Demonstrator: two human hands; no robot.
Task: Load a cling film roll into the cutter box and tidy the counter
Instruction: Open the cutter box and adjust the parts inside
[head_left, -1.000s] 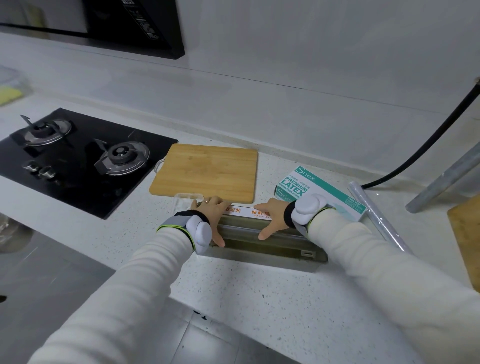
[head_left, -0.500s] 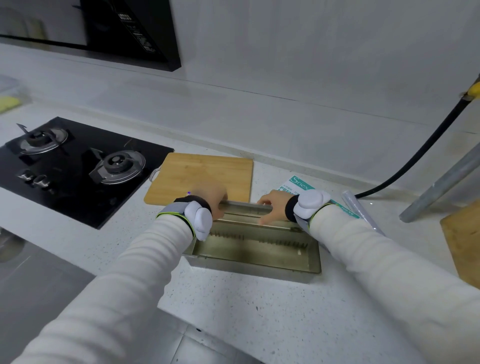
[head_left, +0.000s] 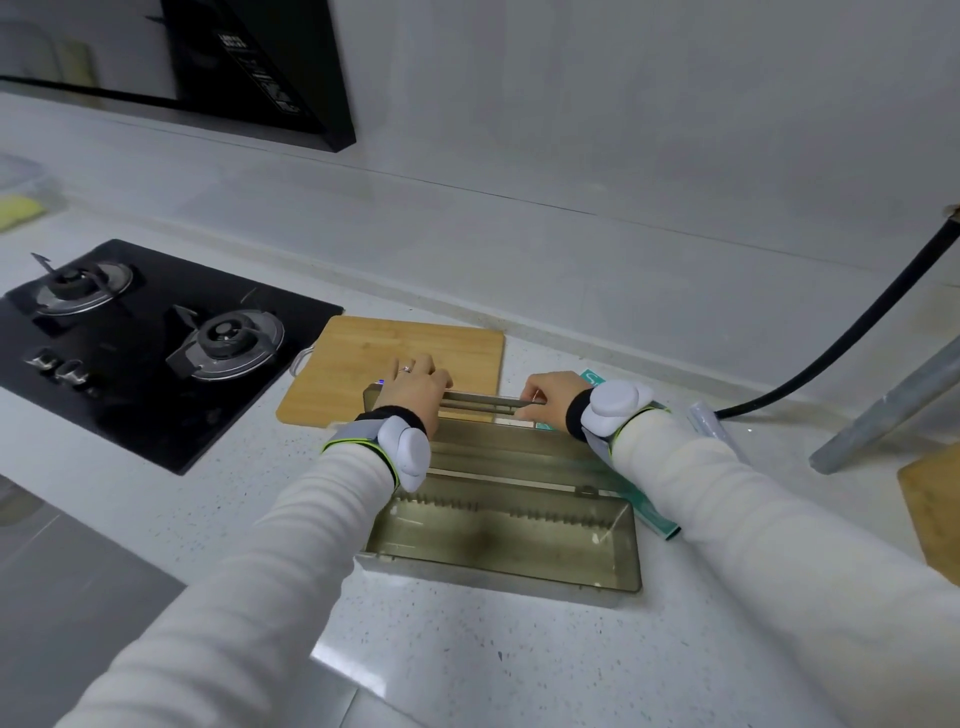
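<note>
Left hand (head_left: 415, 387) and right hand (head_left: 545, 397) are gripping the lid (head_left: 483, 401) of the open translucent olive plastic cutter box (head_left: 498, 540). The clear cling film roll (head_left: 711, 426) is lying, seemingly, on the white speckled table (head_left: 519, 649) just right of the box. A slipping lid is risking a pinch against the serrated teeth (head_left: 498, 506).

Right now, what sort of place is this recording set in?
Most likely a home kitchen: a gas hob set into a white counter, a wooden cutting board beside it, and a black range hood above.
</note>
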